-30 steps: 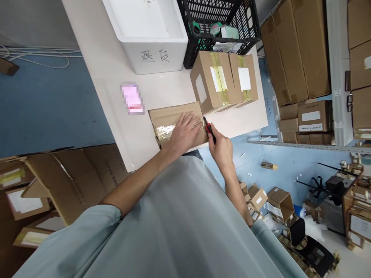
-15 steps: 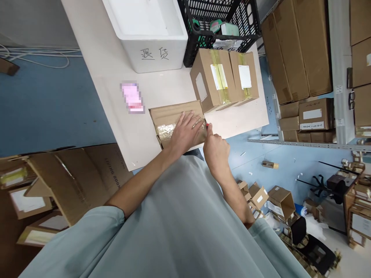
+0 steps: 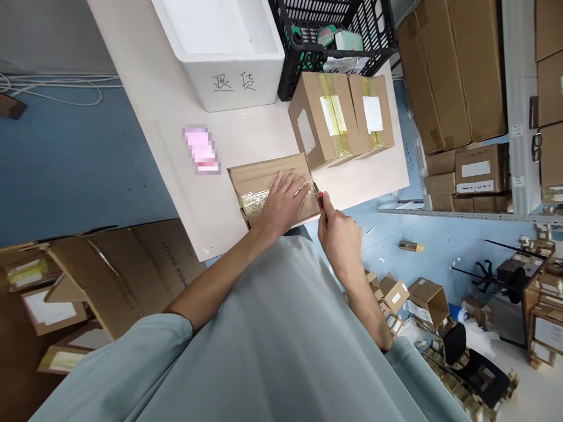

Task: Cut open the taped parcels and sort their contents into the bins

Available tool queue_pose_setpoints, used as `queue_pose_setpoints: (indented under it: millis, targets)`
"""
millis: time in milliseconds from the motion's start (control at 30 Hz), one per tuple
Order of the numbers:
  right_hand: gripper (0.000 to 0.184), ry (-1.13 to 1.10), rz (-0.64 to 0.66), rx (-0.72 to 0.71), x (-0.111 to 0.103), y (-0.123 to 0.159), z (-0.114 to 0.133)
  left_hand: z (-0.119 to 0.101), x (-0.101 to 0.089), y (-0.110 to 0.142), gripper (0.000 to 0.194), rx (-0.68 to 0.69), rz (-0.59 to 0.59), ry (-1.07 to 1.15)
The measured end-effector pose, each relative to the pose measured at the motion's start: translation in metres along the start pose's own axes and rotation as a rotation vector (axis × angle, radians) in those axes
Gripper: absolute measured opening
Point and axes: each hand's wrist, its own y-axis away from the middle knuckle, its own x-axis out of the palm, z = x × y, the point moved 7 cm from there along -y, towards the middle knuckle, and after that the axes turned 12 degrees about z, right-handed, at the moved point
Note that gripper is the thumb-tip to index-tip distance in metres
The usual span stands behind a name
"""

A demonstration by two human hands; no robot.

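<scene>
A flat cardboard box (image 3: 259, 173) lies at the near edge of the white table, with shiny clear tape (image 3: 254, 203) along its top. My left hand (image 3: 284, 202) rests on that top, palm down and fingers stretched out over the tape. At the box's right end, my right hand (image 3: 341, 237) is closed round a small red and dark box cutter (image 3: 321, 201), mostly covered by the fingers. The cutter's tip is by the taped edge; I cannot make out the blade.
Behind the flat box stand two taped cartons (image 3: 325, 120) with white labels. Farther back are a white foam bin (image 3: 246, 85) and a black plastic crate (image 3: 285, 70). A pink blurred item (image 3: 201, 147) lies left on the table (image 3: 162, 158). An open large carton (image 3: 132, 264) stands lower left.
My right hand has moved right and slightly toward my body, and more of the red cutter shows. The left hand stays flat on the box.
</scene>
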Motion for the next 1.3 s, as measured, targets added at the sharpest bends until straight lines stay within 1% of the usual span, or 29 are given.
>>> queue_pose_setpoints:
  millis: [67,200,267,367,467,567,700,767,833,933,967,1033,1067,1133,1167,1200,1233,1300]
  targets:
    - [0.062,-0.009,-0.004,-0.009,-0.001,-0.012,0.004,0.001,0.0,0.0,0.046,0.005,-0.005,0.003]
    - [0.065,-0.007,0.031,0.007,0.006,-0.03,0.009,0.002,0.0,0.0,0.045,0.018,-0.001,-0.008]
    - [0.068,0.007,0.054,0.013,0.01,-0.03,0.011,0.002,0.001,0.001,0.045,0.018,-0.002,-0.024]
    - [0.074,0.05,0.096,0.021,0.013,-0.022,0.013,0.003,0.004,0.002,0.049,0.01,-0.013,-0.054]
    - [0.074,0.099,0.125,0.027,0.015,-0.015,0.012,0.003,0.007,0.003,0.052,0.015,-0.022,-0.089]
    - [0.074,0.131,0.16,0.022,0.02,-0.014,0.008,0.003,0.009,0.005,0.049,0.021,-0.022,-0.119]
    - [0.075,0.15,0.211,0.009,0.026,-0.015,-0.003,0.002,0.009,0.007,0.044,0.021,-0.036,-0.122]
    - [0.072,0.148,0.227,-0.02,0.022,-0.011,-0.011,0.004,0.009,0.01,0.045,0.027,-0.054,-0.113]
    - [0.068,0.13,0.23,-0.083,0.014,-0.006,-0.02,0.008,0.007,0.012,0.046,0.038,-0.073,-0.101]
    - [0.062,0.057,0.156,-0.198,-0.003,-0.007,-0.039,0.016,0.003,0.018,0.046,0.041,-0.088,-0.074]
    - [0.061,0.019,0.115,-0.228,-0.008,-0.014,-0.047,0.018,0.001,0.021,0.045,0.036,-0.085,-0.067]
    - [0.061,-0.082,0.044,-0.279,-0.011,-0.039,-0.063,0.022,-0.004,0.031,0.044,0.017,-0.077,-0.063]
    - [0.061,-0.15,0.026,-0.306,-0.009,-0.057,-0.068,0.024,-0.008,0.038,0.044,0.004,-0.078,-0.07]
    - [0.058,-0.34,0.035,-0.389,0.005,-0.101,-0.073,0.027,-0.019,0.057,0.042,-0.034,-0.107,-0.102]
    - [0.052,-0.455,0.071,-0.44,0.016,-0.124,-0.071,0.03,-0.026,0.069,0.041,-0.065,-0.135,-0.124]
    - [0.045,-0.571,0.139,-0.481,0.03,-0.146,-0.067,0.032,-0.032,0.081,0.041,-0.106,-0.168,-0.149]
    - [0.04,-0.678,0.22,-0.5,0.046,-0.167,-0.062,0.034,-0.039,0.094,0.041,-0.153,-0.202,-0.175]
    - [0.032,-0.815,0.343,-0.512,0.076,-0.202,-0.048,0.038,-0.048,0.12,0.043,-0.255,-0.265,-0.219]
